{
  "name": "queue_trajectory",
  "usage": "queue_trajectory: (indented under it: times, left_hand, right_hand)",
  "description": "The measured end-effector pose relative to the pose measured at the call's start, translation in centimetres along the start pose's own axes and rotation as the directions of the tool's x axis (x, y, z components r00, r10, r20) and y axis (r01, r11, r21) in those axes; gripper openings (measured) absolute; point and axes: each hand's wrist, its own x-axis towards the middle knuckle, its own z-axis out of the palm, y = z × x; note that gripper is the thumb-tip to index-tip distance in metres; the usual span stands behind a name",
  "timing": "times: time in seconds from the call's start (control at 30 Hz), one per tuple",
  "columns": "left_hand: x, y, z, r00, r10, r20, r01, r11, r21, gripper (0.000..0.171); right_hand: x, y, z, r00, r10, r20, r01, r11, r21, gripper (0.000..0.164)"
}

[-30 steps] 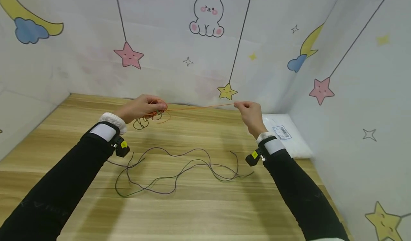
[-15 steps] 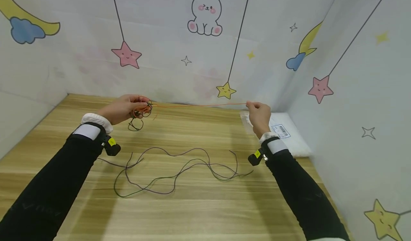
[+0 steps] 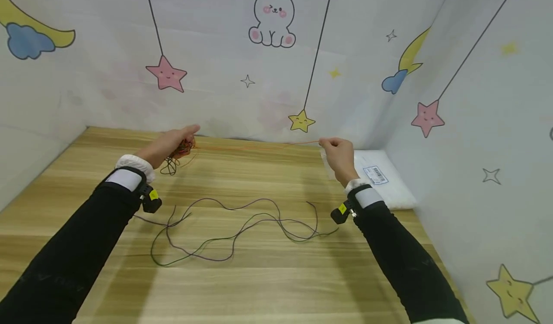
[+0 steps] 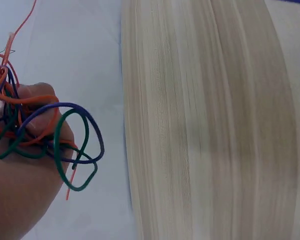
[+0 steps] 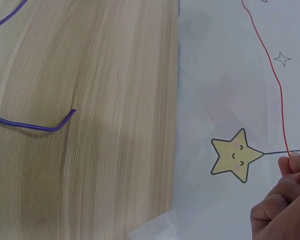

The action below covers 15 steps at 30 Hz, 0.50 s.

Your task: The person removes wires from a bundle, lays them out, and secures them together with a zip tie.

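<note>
My left hand (image 3: 169, 145) holds a tangled bundle of orange, blue and green cords (image 4: 12, 115) above the far side of the table. Its thumb side points up and away, and loops hang off the bundle. From there a thin orange cord (image 5: 281, 100) runs across to my right hand (image 3: 339, 158), whose thumb and forefinger pinch it. In the right wrist view that strand bends a little. Below both hands, a purple cord (image 3: 235, 209) and a green cord (image 3: 152, 254) lie in loose, crossing curves on the table.
A white plastic parcel (image 3: 390, 185) with a barcode label lies at the back right, against the wall. The wood-grain table (image 3: 259, 290) ends at a wall covering (image 3: 216, 103) printed with stars, moons and a rabbit.
The left hand first moved left, stretching the orange strand, then turned with its thumb side upward. The right hand went right and came back a little left; the strand now looks slacker.
</note>
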Motion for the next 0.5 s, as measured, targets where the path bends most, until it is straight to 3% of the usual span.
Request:
queue_trajectory:
  times: [0.13,0.2,0.33,0.5]
  left_hand:
    - [0.1,-0.2,0.4,1.000,0.011,0.003,-0.011,0.970,0.241,0.047]
    - [0.0,-0.4,0.5,0.998,0.051,0.040,-0.059,0.969,0.240,0.039]
    - [-0.5,-0.4,0.4,0.985,0.086,0.152,-0.112,0.979,0.169,0.052]
    - [-1.0,0.5,-0.1,0.964,0.079,0.254,-0.136,0.967,0.216,0.037]
  right_hand:
    - [-0.1,-0.2,0.3,1.000,-0.010,0.015,0.010,1.000,-0.019,0.031]
    - [-0.2,-0.3,0.3,1.000,-0.011,0.013,0.012,0.999,-0.037,0.032]
    - [-0.1,-0.5,0.2,1.000,-0.005,-0.023,0.003,0.997,-0.074,0.032]
    - [0.3,-0.1,-0.3,0.998,0.016,-0.068,-0.024,0.994,-0.109,0.031]
